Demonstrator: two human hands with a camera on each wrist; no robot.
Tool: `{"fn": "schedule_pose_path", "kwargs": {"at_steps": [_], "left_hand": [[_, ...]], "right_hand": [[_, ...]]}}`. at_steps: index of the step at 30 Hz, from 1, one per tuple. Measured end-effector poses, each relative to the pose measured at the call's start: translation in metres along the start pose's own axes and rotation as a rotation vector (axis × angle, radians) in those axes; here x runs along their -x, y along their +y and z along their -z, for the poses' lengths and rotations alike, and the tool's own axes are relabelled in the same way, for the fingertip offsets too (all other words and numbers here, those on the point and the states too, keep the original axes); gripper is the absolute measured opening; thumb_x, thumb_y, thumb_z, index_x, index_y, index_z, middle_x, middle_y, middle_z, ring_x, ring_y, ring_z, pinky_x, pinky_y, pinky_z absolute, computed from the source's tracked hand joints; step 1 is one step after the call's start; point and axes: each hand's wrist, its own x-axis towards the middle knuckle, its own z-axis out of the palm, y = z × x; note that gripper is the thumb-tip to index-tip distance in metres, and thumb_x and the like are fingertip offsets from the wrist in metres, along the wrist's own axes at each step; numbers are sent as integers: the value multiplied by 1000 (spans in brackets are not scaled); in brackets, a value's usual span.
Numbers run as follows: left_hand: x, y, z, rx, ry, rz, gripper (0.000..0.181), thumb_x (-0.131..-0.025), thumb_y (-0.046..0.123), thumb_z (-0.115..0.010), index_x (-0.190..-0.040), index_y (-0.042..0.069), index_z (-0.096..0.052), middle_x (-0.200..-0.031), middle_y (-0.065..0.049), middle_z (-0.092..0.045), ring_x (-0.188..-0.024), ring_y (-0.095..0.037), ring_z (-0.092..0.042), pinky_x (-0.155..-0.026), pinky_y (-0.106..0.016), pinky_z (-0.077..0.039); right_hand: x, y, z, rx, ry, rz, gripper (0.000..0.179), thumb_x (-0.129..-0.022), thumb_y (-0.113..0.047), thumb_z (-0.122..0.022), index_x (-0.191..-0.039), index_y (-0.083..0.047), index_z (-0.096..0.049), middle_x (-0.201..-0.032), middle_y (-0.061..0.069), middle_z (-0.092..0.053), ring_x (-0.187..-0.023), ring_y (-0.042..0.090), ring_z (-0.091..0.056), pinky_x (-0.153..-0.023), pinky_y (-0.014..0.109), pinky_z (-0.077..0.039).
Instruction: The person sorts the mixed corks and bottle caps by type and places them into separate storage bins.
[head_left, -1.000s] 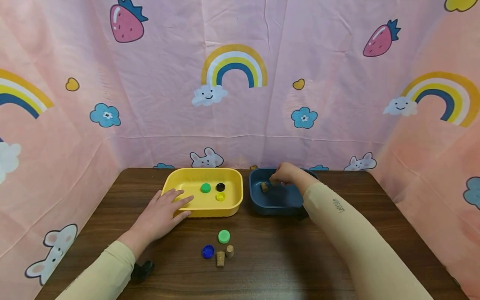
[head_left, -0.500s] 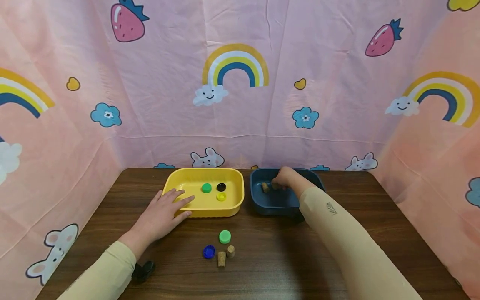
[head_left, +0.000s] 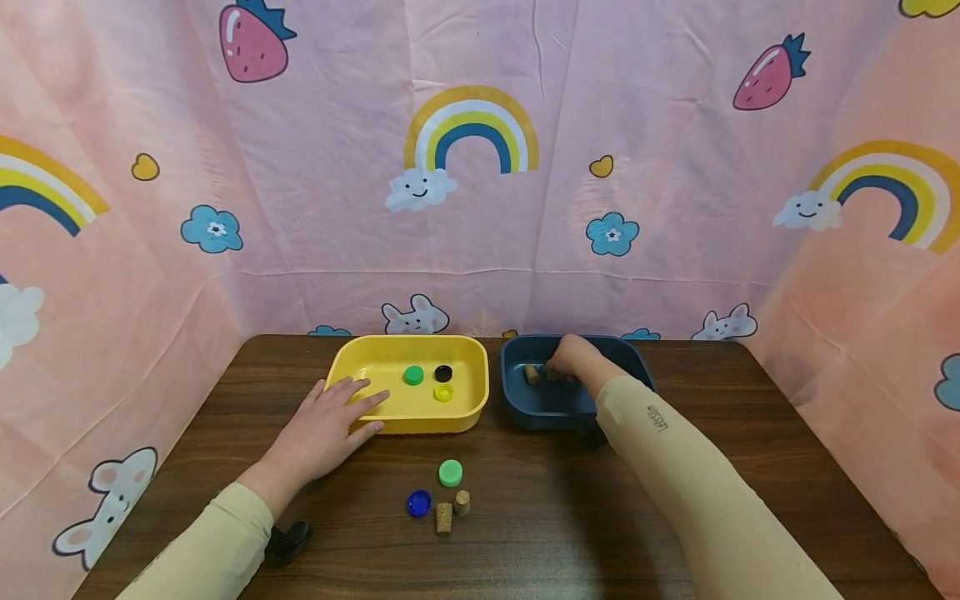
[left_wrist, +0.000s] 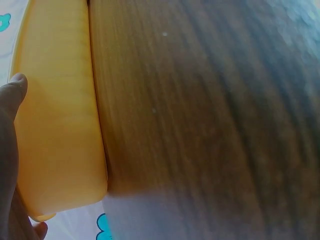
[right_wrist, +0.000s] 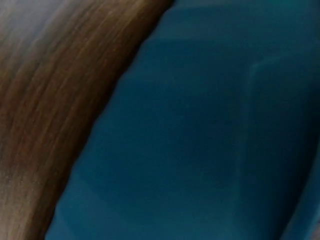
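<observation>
Inside the dark blue bin (head_left: 551, 422), my right hand (head_left: 577, 357) reaches down with curled fingers round a cork (head_left: 553, 374), which they partly hide. Just left of it lies another cork (head_left: 532, 374). The right wrist view is filled by the blue bin's wall (right_wrist: 175, 140). My left hand (head_left: 322, 429) lies with spread, straight fingers over the near left corner of the yellow bin (head_left: 427, 425). In the left wrist view its thumb touches the rim of that bin (left_wrist: 60, 130). The yellow bin contains a green cap (head_left: 413, 375), a black cap (head_left: 443, 373) and a yellow cap (head_left: 444, 392).
On the brown wooden table (head_left: 540, 533), in front of the bins, lie a light green cap (head_left: 451, 473), a blue cap (head_left: 419, 503), a lying cork (head_left: 444, 519) and another cork (head_left: 462, 502). A patterned cloth (head_left: 495, 242) hangs behind and at both sides.
My right hand has lowered slightly into the blue bin with the cork, near the other cork. The left hand stays in place on the yellow bin.
</observation>
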Motion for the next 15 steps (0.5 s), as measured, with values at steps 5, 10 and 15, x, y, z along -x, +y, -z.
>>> {"fn": "schedule_pose_path", "kwargs": {"at_steps": [5, 10, 15], "left_hand": [[0, 0, 1, -6, 1, 1, 55, -98, 52, -56, -148, 29, -50, -152, -15, -42, -143, -41, -30, -117, -64, -11], [1, 1, 1, -4, 3, 3, 55, -98, 51, -57, -148, 29, -50, -152, -15, -43, -143, -41, -30, -117, -64, -10], [1, 1, 1, -2, -2, 3, 55, -98, 51, -57, -148, 29, -50, -152, -15, -42, -143, -41, -30, -117, -64, -10]], "right_hand": [[1, 1, -1, -5, -3, 4, 22, -89, -25, -71, -83, -3, -69, -69, 5, -64, -58, 17, -60, -54, 28, -49], [3, 2, -2, -6, 10, 20, 23, -90, -26, -71, -84, -4, -72, -77, 7, -68, -67, 22, -66, -57, 29, -50], [5, 3, -1, 16, 23, 36, 28, -94, -31, -66, -86, -4, -73, -79, 9, -70, -70, 24, -68, -61, 30, -51]]}}
